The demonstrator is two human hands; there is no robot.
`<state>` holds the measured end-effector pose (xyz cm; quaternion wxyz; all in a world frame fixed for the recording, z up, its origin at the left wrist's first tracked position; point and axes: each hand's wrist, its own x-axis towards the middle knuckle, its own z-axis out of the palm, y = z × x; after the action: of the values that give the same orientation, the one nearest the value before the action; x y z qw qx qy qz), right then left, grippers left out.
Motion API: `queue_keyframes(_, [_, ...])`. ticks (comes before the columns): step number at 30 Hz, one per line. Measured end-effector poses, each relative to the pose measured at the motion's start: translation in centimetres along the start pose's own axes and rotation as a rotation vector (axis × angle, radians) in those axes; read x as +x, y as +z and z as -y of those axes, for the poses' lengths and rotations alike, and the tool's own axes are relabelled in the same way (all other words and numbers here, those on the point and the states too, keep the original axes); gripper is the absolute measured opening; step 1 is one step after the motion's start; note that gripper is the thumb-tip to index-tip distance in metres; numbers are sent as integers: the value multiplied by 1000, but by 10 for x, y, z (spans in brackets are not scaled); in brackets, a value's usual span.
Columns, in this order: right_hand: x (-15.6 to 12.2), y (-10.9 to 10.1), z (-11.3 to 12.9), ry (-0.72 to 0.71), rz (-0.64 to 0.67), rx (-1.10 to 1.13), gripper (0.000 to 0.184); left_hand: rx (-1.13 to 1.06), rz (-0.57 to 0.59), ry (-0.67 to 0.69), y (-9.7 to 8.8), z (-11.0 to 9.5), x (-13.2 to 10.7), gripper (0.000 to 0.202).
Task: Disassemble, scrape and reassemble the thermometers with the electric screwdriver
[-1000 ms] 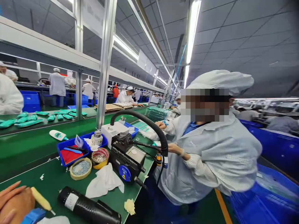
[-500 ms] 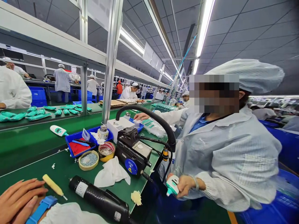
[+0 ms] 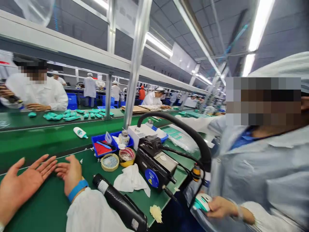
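My left hand (image 3: pixel 27 182) is held palm up at the left, its fingers stretched out and nothing on it. Beside it is my right hand (image 3: pixel 71 175), a blue band (image 3: pixel 77 190) on its wrist. Its fingers are loosely bent and apart, and it is empty too. The fingertips of both hands come close together above the green mat (image 3: pixel 45 211). Just right of my right wrist lies a black electric screwdriver (image 3: pixel 120 203). A white and green handheld device (image 3: pixel 80 132) rests beyond my hands.
A blue tray (image 3: pixel 101 149), a roll of tape holding small parts (image 3: pixel 109 162), a white cloth (image 3: pixel 132 180) and a black machine (image 3: pixel 154 167) stand to the right. A co-worker at the right holds a white and green device (image 3: pixel 202 202). Green pieces (image 3: pixel 72 115) line the far bench.
My hands have come apart from lying one over the other, and the left palm now faces up. The view has swung left. The yellow-handled tool is no longer visible.
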<state>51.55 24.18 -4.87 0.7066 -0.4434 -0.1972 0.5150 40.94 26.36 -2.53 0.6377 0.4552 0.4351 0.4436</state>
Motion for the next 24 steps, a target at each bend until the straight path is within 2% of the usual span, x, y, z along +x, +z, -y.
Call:
queue_keyframes(1, [-1, 1, 0, 41, 0, 25, 41, -227, 49, -13, -7, 1, 5, 42])
queue_keyframes(2, [-2, 0, 0, 72, -2, 51, 47, -391, 27, -32, -13, 2, 8, 39])
queue_keyframes(4, [-3, -3, 3, 98, 9, 89, 58, -548, 22, -119, -20, 5, 12, 41])
queue_keyframes(6, [-3, -6, 6, 114, 48, 99, 62, -597, 51, -102, -20, 7, 14, 44])
queue_keyframes(12, [-6, -4, 15, 168, 182, 73, 62, -604, -16, -57, -6, 12, 21, 40])
queue_keyframes(14, [-9, -3, 21, 204, 234, 75, 64, -605, 5, -52, -11, 10, 21, 44])
queue_keyframes(16, [-9, -5, 29, 234, 314, 108, 69, -620, 27, -30, -28, 5, 18, 58])
queue_keyframes(18, [-8, -8, 35, 226, 370, 165, 73, -647, 0, 39, -56, -1, 14, 75])
queue_keyframes(21, [-11, -11, 35, 178, 355, 208, 74, -655, -97, 170, -96, -7, 8, 85])
queue_keyframes(24, [-19, -7, 29, 153, 331, 164, 74, -577, -65, 199, -110, -6, 10, 88])
